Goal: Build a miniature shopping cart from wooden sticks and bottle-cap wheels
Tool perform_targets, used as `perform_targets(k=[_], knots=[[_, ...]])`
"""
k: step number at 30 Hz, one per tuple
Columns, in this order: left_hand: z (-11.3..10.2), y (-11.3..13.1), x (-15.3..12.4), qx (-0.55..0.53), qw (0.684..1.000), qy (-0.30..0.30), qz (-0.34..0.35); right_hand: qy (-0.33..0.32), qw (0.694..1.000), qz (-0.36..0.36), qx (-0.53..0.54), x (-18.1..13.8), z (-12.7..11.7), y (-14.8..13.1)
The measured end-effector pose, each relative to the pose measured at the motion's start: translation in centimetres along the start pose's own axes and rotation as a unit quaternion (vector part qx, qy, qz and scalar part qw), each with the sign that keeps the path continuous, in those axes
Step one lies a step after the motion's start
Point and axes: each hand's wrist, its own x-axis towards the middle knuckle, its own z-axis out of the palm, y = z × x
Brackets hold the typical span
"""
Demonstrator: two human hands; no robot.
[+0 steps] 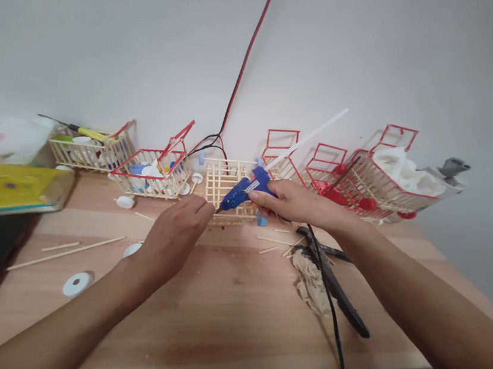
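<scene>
My right hand is wrapped round a blue hot glue gun, a white glue stick jutting up from its back. Its nozzle points down and left, close to the fingertips of my left hand. Those fingers are pinched together, and what they hold is hidden behind the hand. Behind and below the gun lies a small cart frame of thin wooden sticks, with blue wheels at its corners. Whether my left hand touches this frame I cannot tell.
Small stick carts with red trim line the wall, some filled. Loose sticks and white wheels lie on the wooden table. At right are black-handled pliers, crumpled paper and a black cord; a yellow packet lies left.
</scene>
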Motion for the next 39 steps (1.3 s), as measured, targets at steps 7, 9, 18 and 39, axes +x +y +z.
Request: perform_targets(k=[7,9,18,39], knots=[[0.1,-0.04,-0.09,-0.006,1.0,0.005,-0.003,0.004,1.0,-0.018,-0.003,0.18,0.14,0.54],[0.1,-0.02,-0.13,-0.005,1.0,0.006,-0.005,0.011,1.0,-0.022,-0.008,0.23,0.14,0.54],[-0.23,0.04,-0.23,0.001,1.0,-0.005,-0.01,0.037,0.998,-0.033,-0.024,0.39,0.28,0.67],[-0.46,0.09,-0.38,0.019,1.0,-0.015,-0.015,0.008,0.999,-0.036,0.026,0.63,0.22,0.88]])
